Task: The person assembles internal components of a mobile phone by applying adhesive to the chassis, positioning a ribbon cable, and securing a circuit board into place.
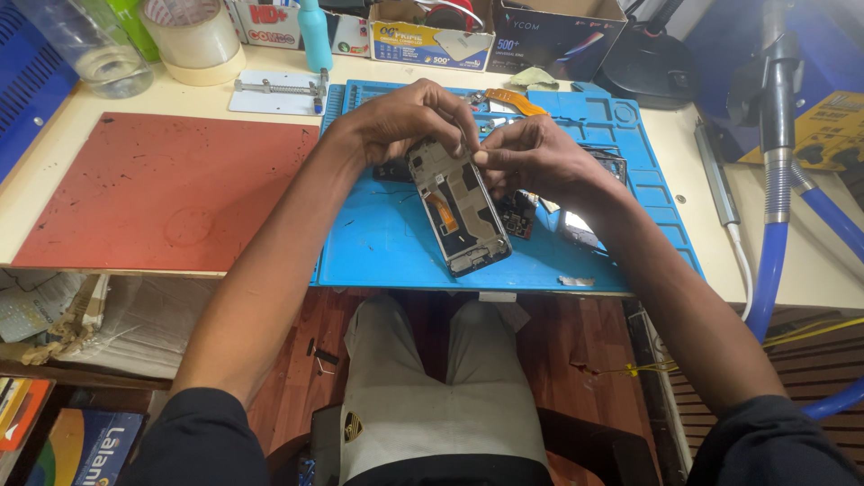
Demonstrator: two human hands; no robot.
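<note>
Along the back edge of the bench we see three cartons side by side: a white box with red print at the left, a yellow and blue open box in the middle, and a dark navy box to its right. At far right lies a yellow printed label. Below the bench, at lower left, we see a blue and orange package.
</note>
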